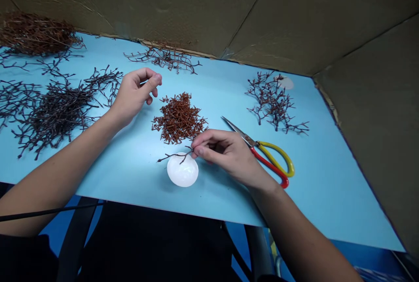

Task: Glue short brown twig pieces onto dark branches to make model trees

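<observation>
My right hand [225, 153] pinches a thin dark branched twig [176, 155]. The twig's forked ends reach left over a small white bowl [183, 179]; whether they touch its contents I cannot tell. My left hand [139, 90] is raised to the left of a heap of short reddish-brown stem pieces [180, 118], thumb against curled fingers. Anything between those fingers is too small or hidden to make out. Scissors [253, 142] with one yellow and one red handle lie behind and right of my right hand, blades pointing away and left.
Dark branched twigs [59, 109] are heaped at left, with a reddish-brown pile [37, 33] behind them. Thin brown stems [165, 58] lie at the back, and a twig cluster [275, 103] lies at right beside a white round piece [284, 83]. Cardboard walls [196, 7] enclose the blue table [337, 186].
</observation>
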Available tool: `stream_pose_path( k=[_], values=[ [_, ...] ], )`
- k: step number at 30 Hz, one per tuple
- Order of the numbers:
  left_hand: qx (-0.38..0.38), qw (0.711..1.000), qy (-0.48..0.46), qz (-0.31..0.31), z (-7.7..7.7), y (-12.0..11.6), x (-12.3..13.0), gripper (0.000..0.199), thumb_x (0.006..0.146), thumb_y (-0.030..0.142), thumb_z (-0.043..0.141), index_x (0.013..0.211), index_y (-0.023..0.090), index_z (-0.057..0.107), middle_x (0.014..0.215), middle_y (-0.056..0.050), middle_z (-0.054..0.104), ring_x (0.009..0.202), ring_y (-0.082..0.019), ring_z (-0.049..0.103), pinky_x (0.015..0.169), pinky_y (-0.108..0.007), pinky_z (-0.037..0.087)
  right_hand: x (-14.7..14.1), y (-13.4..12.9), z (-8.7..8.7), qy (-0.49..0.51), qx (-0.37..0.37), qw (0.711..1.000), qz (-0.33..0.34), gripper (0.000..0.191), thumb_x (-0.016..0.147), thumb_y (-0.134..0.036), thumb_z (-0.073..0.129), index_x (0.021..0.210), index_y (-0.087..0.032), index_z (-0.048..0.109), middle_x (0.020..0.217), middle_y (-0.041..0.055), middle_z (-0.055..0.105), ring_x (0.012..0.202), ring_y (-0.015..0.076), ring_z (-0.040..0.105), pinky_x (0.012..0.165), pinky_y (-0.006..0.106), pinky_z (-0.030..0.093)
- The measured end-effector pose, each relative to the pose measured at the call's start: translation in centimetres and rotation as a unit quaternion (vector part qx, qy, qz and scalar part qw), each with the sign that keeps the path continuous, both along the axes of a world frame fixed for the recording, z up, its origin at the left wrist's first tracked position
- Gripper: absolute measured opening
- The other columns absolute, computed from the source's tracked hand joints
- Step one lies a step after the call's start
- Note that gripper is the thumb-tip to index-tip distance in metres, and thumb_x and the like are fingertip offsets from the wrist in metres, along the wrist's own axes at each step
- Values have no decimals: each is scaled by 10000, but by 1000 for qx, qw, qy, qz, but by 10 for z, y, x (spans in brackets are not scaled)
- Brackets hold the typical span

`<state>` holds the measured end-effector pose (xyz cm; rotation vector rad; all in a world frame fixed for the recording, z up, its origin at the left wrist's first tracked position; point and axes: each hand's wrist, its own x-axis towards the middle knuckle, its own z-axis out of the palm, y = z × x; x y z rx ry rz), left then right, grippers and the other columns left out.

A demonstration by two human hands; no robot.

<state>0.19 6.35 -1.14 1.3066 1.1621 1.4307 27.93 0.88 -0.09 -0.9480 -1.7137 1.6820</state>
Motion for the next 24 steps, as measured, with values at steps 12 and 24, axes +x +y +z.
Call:
stream_pose_path(
  k=[12, 24],
  values=[
    [-10, 1000, 14, -8, 1, 0, -1, 401, 970, 534, 769, 783, 197, 659, 908, -57, 687, 683, -103, 589, 468, -186, 442, 7, 5, 8, 10, -5, 1000, -17, 226, 899, -389, 872, 901, -182, 780, 658, 6, 731, 536, 84, 546, 468, 220, 385],
    [32, 998, 36, 35, -1, 1, 0, 358, 874, 500, 875, 769, 191, 729, 812, -46, 684, 617, -101, 558, 470, -241, 432, 7, 3, 12, -28, 11, 999, -22, 242, 902, -408, 858, 909, -181, 775, 654, 14, 733, 555, 103, 561, 507, 255, 406]
  ],
)
